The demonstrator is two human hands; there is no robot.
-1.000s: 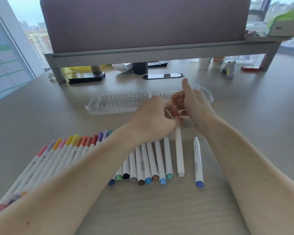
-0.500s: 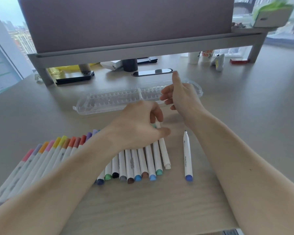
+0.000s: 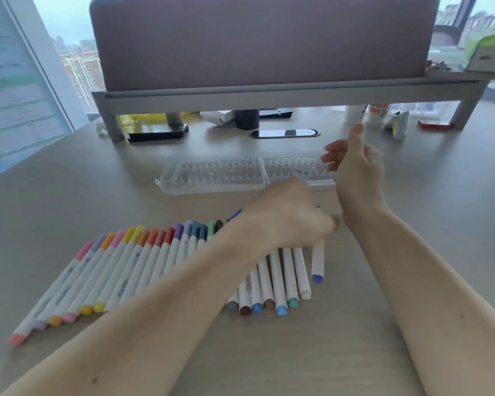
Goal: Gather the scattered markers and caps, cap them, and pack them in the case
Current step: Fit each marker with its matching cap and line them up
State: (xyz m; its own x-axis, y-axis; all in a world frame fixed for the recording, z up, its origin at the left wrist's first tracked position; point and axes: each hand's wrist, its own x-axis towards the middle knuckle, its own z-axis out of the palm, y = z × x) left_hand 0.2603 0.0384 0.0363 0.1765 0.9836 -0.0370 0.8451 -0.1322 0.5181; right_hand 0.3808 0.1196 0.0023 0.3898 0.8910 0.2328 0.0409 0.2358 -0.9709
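Note:
A long row of white markers (image 3: pixel 143 261) with coloured caps lies on the desk, partly under my left forearm. Just right of the row lies a blue-ended marker (image 3: pixel 317 261). My left hand (image 3: pixel 292 215) reaches over the row, and its blurred fingertips close on that marker's upper end. A white-ended marker (image 3: pixel 302 275) lies at the row's right edge. Behind them sits the clear plastic case (image 3: pixel 212 175), open, with empty slots. My right hand (image 3: pixel 355 172) hovers over the case's right end, thumb up and fingers loosely curled, holding nothing.
A grey monitor stand (image 3: pixel 269 95) spans the back of the desk. Under it lie a dark phone (image 3: pixel 157 132), a black cylinder (image 3: pixel 247 119), cups (image 3: pixel 376 112) and small items. A board (image 3: pixel 12 81) leans at the left. Bare desk lies to the right.
My left hand let go of the white-ended marker, which now lies in the row, and reached right to the blue-ended marker, which has shifted toward the row. My right hand lifted away over the case.

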